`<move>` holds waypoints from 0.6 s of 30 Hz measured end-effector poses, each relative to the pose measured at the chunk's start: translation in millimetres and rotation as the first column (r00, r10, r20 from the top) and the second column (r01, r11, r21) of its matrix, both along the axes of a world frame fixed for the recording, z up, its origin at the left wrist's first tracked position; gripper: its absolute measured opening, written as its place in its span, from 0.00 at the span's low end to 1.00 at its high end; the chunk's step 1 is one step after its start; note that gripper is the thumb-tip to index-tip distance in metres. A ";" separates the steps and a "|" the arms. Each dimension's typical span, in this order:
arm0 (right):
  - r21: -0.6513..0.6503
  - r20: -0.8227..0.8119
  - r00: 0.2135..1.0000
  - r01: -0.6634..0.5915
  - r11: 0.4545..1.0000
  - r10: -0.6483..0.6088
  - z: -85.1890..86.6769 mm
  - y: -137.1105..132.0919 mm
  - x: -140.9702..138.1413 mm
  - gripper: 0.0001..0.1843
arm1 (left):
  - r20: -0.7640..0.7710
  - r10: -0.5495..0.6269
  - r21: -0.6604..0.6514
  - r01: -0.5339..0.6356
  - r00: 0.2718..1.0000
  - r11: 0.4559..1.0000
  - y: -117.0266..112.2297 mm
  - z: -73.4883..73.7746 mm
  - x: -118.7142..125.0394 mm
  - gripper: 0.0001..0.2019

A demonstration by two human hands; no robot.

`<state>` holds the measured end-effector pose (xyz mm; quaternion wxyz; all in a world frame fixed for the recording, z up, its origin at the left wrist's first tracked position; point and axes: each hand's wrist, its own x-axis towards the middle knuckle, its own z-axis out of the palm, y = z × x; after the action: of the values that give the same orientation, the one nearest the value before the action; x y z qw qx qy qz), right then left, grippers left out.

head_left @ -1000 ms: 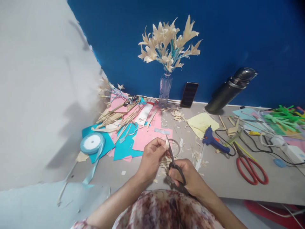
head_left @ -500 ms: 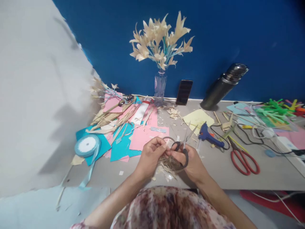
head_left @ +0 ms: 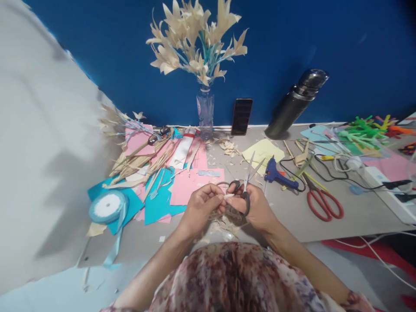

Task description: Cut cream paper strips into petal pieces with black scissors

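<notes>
Over the front middle of the table, my left hand (head_left: 204,206) pinches a small pale piece of husk or paper (head_left: 229,196) between thumb and fingers. My right hand (head_left: 255,206) is closed around the black handles of a pair of scissors (head_left: 246,203), blades pointing up and away, slightly apart. Its thumb and fingertip also touch the pale piece's right end. Beneath both hands lies a tangle of dry brown strips (head_left: 227,216) with scraps, partly hidden by the fingers.
At left lie a blue ribbon roll (head_left: 108,206), coloured paper (head_left: 159,203) and dry husks (head_left: 136,162). Behind stand a vase of husk flowers (head_left: 205,112), a phone (head_left: 242,117) and a leaning flask (head_left: 295,104). A glue gun (head_left: 279,175), red-handled scissors (head_left: 325,206) and a power strip (head_left: 390,190) lie right.
My view has shifted, so the table items appear further left and the back ones higher. Both hands stay together; the pale piece now shows more clearly between the fingertips.
</notes>
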<state>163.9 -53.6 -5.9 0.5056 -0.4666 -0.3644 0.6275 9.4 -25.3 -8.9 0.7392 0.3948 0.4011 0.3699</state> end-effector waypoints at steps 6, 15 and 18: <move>-0.047 0.024 0.999 0.028 0.999 -0.027 0.6 1.9 -3.6 0.18 | 0.026 -0.086 -0.060 0.088 0.996 0.994 2.3 -9.9 -1.7 0.12; -0.055 -0.030 0.998 -0.063 0.996 0.062 -0.5 5.7 -0.8 0.15 | -0.010 -0.214 0.112 0.214 0.977 0.970 7.6 -6.9 -8.1 0.14; -0.080 -0.215 0.971 -0.128 0.989 0.108 -3.2 7.4 2.1 0.14 | 0.076 -0.243 0.104 0.234 0.967 0.967 8.2 -11.2 -9.3 0.13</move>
<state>165.9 -46.1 -9.1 0.4807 -0.3983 -0.3065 0.7186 0.1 -17.1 -20.1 0.7758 0.4580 0.2998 0.3138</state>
